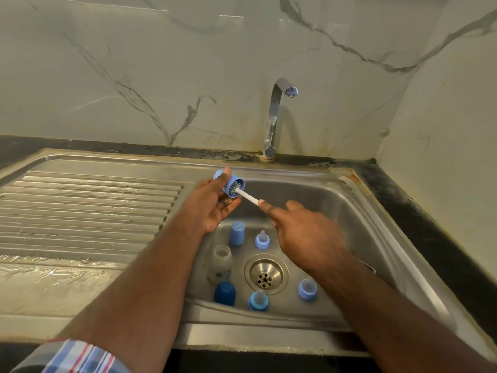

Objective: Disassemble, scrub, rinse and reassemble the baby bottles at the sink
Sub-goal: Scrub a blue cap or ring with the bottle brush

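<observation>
Rolled-up checked sleeve sat nearest the lens, on the left forearm. Left hand held a light blue cap above the sink's back-left corner, thumb and fingers curled round it, open end facing right. Right hand pinched the white handle of a small brush, index finger laid along the handle; bristle head was inside the cap.

Below, on the floor of the steel sink, parts stood around the drain:
- clear bottle, upright, open-topped, left of the drain
- dark blue cap just in front of it
- light blue cap behind it
- three blue collars with clear teats: one behind the drain, one in front, one to the right

Wet ribbed drainboard lay left of the basin. Chrome tap stood at the back edge, no water visible from the spout. Marble-look wall behind.
</observation>
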Demonstrator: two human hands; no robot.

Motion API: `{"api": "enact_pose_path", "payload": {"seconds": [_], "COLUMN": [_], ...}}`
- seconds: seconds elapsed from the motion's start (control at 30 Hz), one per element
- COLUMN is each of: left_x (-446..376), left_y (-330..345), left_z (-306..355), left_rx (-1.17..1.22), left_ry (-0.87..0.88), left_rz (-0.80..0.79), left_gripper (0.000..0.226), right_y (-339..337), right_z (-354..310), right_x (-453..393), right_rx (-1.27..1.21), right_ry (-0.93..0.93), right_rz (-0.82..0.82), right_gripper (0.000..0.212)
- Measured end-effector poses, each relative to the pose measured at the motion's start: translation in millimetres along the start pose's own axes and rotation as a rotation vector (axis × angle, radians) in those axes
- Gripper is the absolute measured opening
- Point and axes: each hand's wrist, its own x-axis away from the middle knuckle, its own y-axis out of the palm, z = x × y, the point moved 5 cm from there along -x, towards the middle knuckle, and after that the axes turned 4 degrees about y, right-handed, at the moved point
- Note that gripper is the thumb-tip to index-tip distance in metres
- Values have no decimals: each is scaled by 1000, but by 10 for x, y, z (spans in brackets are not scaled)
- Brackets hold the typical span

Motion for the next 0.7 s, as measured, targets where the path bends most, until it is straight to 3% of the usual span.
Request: {"api": "enact_pose_path", "payload": {"seconds": [0.17,0.23,0.37,0.43,0.5,0.57,0.63,0.7], "left_x": [-18,-10,14,11,19,32,40,26], "left_y": [-16,-21,2,13,24,39,61,51], "left_z": [25,18,46,75,85,76,74,72], "left_rx": [69,59,150,204,228,215,187,136], "left_ry": [-12,0,17,20,21,18,17,25], "left_rz": [-4,-25,-81,-92,-104,-120,-135,-128], "left_gripper": [41,40,35,30,28,29,26,26], "right_y": [90,136,151,136,111,43,55,91], "right_z": [-73,-103,-33,2,31,17,-30,-90], "right_x": [-29,-69,-32,5,-15,-44,-35,-8], "right_rx": [-44,-281,-979,-1155,-1015,-627,-374,-347], "right_ry": [19,25,149,211,178,93,63,47], "right_rz": [-45,-132,-367,-392,-251,-94,-79,-151], "right_gripper": [62,55,47,46,45,48,52,54]}}
